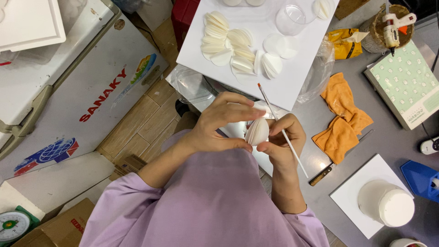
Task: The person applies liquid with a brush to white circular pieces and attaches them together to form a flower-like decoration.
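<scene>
Left hand (219, 126) curls around a fan of folded white paper discs (257, 131), thumb beneath and fingers over the top — pinched shut so the leaves stay stacked. Right hand (282, 142) closes on the same bundle from the other side and also grips a thin white brush (279, 123), orange tip pointing away, kept clear of the paper. Bundle sits raised at chest height, above the worktop (398, 142) edge. Beyond — a white board (292, 82) carries more folded discs (238, 50) laid out in rows. An orange cloth (340, 116) lies right.
</scene>
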